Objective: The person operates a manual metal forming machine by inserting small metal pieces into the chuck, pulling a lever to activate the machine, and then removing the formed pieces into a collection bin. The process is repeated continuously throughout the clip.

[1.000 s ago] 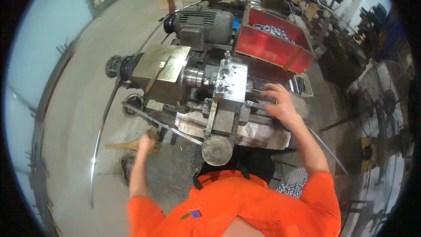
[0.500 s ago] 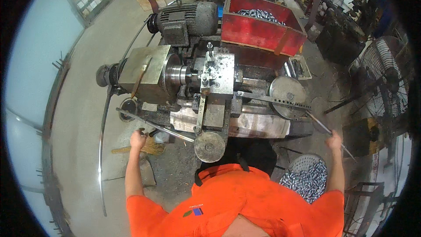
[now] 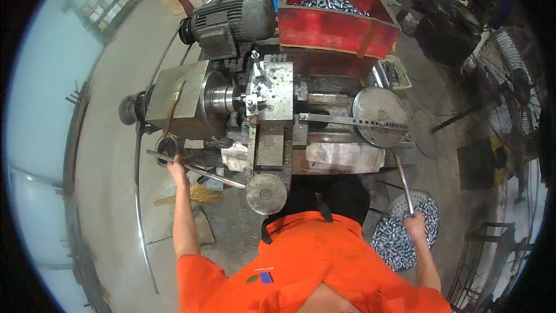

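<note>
My left hand (image 3: 177, 169) is closed around a long metal lever rod (image 3: 217, 178), near its outer end. That rod slopes down to a round grey disc (image 3: 266, 194) at the front of a lathe-like machine. On the right, my right hand (image 3: 413, 224) grips the lower end of another metal lever rod (image 3: 403, 181), just above a basket of parts. This second rod comes down from beside a larger round plate (image 3: 379, 117). Between the hands stand the tool block (image 3: 277, 90) and the metal spindle chuck (image 3: 222, 97); the contact between tool and workpiece is too small to make out.
A red bin (image 3: 330, 35) of small metal parts stands behind the machine, beside a grey motor (image 3: 231, 18). Shiny metal pieces fill a basket (image 3: 399, 203) at lower right. A fan (image 3: 512, 81) stands far right; a straw broom (image 3: 202, 193) lies at left.
My left hand has moved up onto the left lever rod. The right hand has swung its rod down and leftward, over the basket. The whole view has shifted slightly.
</note>
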The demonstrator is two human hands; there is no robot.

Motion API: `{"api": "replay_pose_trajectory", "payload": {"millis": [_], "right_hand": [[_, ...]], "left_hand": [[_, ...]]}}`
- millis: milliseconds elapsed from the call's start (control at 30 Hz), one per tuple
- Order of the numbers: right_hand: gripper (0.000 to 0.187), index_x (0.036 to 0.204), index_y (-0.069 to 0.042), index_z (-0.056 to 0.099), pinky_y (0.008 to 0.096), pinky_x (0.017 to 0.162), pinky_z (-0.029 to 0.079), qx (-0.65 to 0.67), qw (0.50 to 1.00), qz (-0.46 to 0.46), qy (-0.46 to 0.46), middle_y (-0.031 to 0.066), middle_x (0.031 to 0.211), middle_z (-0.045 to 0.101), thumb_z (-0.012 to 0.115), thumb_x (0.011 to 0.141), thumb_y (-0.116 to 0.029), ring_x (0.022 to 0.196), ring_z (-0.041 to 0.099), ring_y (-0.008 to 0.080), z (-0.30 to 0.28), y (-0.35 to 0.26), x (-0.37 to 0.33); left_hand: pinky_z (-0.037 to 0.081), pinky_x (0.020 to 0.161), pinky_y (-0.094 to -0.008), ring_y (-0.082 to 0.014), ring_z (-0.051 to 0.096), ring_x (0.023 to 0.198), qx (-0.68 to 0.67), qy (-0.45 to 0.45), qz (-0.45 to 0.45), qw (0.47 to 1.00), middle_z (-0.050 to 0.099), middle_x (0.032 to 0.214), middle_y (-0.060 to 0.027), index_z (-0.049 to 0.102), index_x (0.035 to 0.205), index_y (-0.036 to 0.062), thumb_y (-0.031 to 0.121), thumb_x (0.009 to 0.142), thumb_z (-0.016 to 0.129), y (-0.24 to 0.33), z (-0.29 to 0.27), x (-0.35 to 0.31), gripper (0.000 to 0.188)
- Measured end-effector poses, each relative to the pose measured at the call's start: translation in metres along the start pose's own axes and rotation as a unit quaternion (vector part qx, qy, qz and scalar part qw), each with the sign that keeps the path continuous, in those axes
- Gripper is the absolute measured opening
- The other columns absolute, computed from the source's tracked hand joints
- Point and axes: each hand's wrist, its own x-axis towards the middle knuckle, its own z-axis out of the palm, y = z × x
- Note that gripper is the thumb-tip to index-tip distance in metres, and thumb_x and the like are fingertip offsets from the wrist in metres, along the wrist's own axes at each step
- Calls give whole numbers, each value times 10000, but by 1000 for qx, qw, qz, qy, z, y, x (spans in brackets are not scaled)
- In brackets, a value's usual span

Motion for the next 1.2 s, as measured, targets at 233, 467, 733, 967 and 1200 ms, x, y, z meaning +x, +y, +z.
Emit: {"api": "replay_pose_trajectory", "payload": {"millis": [233,467,733,967,1200], "right_hand": [[330,938,5,633,248,365,261,212,965,113,-102,-23,506,420,485,648,-43,388,364,79,38,-44,-34],[327,950,-8,629,261,379,272,260,953,110,-107,-28,526,437,506,649,-46,404,378,85,46,-43,-41],[361,914,39,594,399,560,451,-31,997,-49,42,177,641,582,587,599,-135,580,567,278,-3,-3,17],[457,1033,-43,599,476,714,473,-399,889,-120,188,186,871,635,643,615,-222,809,602,372,-85,39,175],[766,1273,-62,468,429,926,381,-339,843,-155,387,146,980,551,648,541,-196,946,524,339,-41,-7,174]], "left_hand": [[538,488,-346,-190,564,567,45,32,18,998,533,735,-62,469,1060,22,173,846,524,-23,-19,27,269],[520,471,-316,-183,583,560,54,9,44,998,570,751,-68,526,1000,8,229,850,514,-21,-9,25,267],[515,448,-320,-186,585,516,154,-7,-29,988,570,687,-64,540,924,-11,240,832,518,5,-22,12,268],[550,486,-329,-200,608,560,99,-44,-1,994,591,750,-94,542,983,-18,290,842,545,3,-2,6,339],[551,651,-343,-215,622,665,-55,-20,-67,996,609,799,-111,558,1027,2,435,839,589,-24,-48,14,473]]}}
